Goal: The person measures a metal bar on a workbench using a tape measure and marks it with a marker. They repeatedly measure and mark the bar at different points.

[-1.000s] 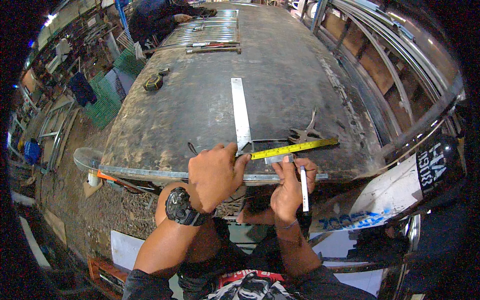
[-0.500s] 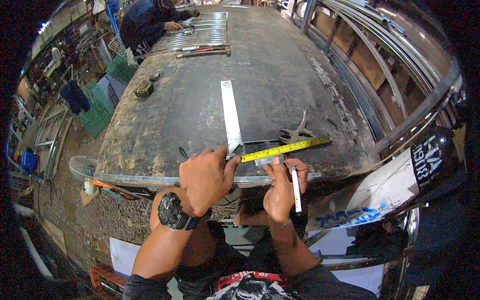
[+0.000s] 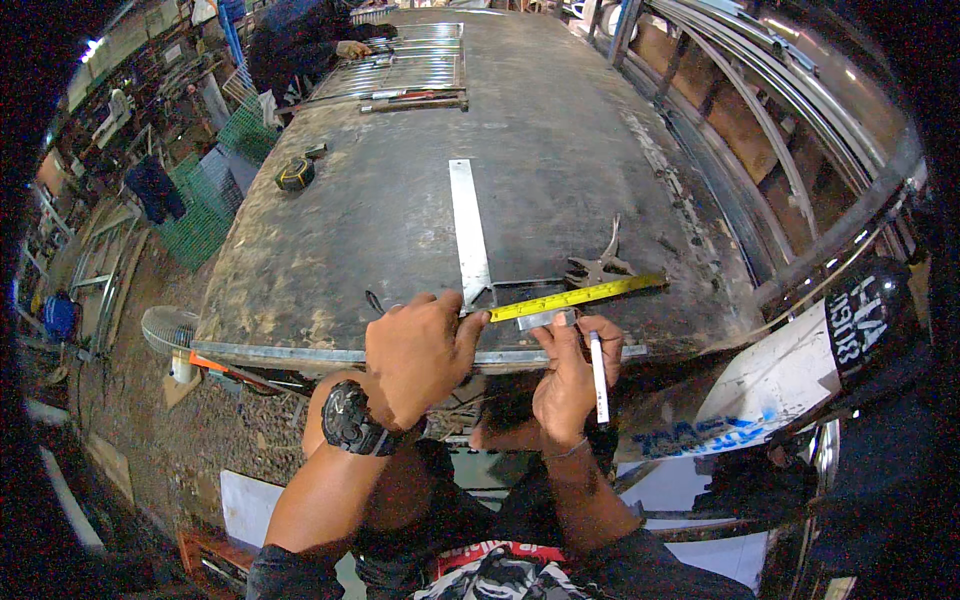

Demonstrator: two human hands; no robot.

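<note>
My left hand [image 3: 418, 350] is closed near the front edge of the workbench, a black watch at its wrist. From its thumb side a yellow tape measure blade [image 3: 580, 296] stretches to the right; the case is hidden, though a black strap loop [image 3: 374, 301] shows beside the fingers. Just under the blade, my right hand [image 3: 568, 390] pinches a small silver metal piece [image 3: 538, 320]. A white pen [image 3: 600, 378] sits between that hand's fingers, pointing down. Beyond the left hand lies a flat silver metal blade [image 3: 468, 220]. Grey locking pliers [image 3: 600, 268] lie behind the tape.
Another tape measure [image 3: 295, 174], black and yellow, lies on the workbench [image 3: 370, 230] at left. At the far left a co-worker's hand [image 3: 352, 49] is over a barred metal frame [image 3: 435, 60]. A white cylinder [image 3: 770, 380] stands at right, a fan [image 3: 168, 332] at left.
The whole view has shifted slightly, with the bench appearing a little further right. Both hands keep their holds and hardly move against the bench.
</note>
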